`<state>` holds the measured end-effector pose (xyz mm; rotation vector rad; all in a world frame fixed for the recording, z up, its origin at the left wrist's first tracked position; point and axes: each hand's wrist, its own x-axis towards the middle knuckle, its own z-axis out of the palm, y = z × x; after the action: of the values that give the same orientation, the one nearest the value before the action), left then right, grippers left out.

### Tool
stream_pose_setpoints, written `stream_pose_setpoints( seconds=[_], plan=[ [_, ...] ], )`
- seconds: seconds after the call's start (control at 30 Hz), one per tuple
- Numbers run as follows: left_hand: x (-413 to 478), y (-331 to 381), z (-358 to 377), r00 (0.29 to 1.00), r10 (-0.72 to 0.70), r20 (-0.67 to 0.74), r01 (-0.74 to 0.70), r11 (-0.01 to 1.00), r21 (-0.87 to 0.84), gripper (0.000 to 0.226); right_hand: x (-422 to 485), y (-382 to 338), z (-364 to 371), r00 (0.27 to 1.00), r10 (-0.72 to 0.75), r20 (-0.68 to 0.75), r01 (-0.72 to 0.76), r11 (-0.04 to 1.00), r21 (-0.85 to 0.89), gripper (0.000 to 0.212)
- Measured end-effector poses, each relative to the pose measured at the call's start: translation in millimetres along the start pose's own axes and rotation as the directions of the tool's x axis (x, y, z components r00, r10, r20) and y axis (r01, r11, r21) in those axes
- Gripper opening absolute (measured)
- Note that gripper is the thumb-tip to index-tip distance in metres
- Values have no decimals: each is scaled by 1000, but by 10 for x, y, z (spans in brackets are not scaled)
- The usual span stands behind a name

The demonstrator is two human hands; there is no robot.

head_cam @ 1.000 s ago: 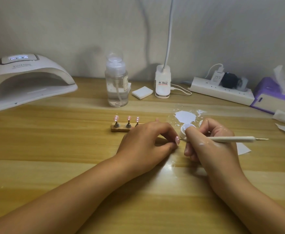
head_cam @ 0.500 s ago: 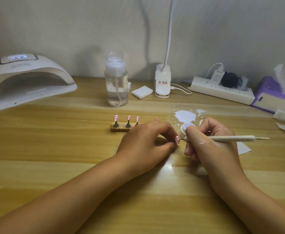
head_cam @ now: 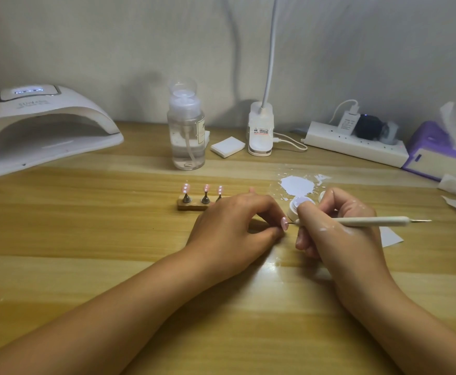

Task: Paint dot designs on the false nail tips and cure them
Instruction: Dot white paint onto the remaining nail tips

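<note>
Your left hand [head_cam: 235, 226] rests on the desk [head_cam: 86, 239], thumb and forefinger pinching a pink nail tip [head_cam: 284, 223] held between your two hands. Your right hand [head_cam: 337, 228] grips the white dotting pen [head_cam: 370, 221] with curled fingers, its fine point touching the tip's face. Just behind sits an open paint jar [head_cam: 293, 209]. Three more tips [head_cam: 185, 188] stand upright on the wooden holder [head_cam: 191, 205], and the curing lamp [head_cam: 40, 125] sits far left, well apart.

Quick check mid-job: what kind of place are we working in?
Probably a home nail-art desk rather than a salon: a curing lamp on the wooden table, false nail tips on a stand, and a power strip.
</note>
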<state>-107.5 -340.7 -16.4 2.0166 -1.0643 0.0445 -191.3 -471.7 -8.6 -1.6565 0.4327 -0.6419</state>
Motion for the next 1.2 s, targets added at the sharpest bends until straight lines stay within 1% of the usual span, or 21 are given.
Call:
stream_pose_setpoints(
  seconds=[0.17, 0.57, 1.0, 1.13, 1.2],
  plan=[
    [6, -5, 2, 1000, 8, 1, -8, 1000, 5, 9, 11, 0, -15, 1000, 3, -7, -2, 997, 77, 41],
    [12, -8, 0, 1000, 13, 6, -13, 1000, 3, 8, -2, -30, -11, 999, 5, 37, -8, 996, 87, 43],
    [14, -3, 0, 1000, 22, -1, -22, 1000, 19, 10, -13, -56, -5, 1000, 22, 17, -24, 997, 78, 40],
    [12, 4, 0, 1000, 21, -7, -21, 1000, 17, 11, -12, -57, -6, 1000, 29, -9, -29, 998, 57, 23],
    [12, 6, -2, 1000, 24, -4, -24, 1000, 12, 10, -8, -41, -7, 999, 34, -13, -34, 999, 13, 21]
  ],
)
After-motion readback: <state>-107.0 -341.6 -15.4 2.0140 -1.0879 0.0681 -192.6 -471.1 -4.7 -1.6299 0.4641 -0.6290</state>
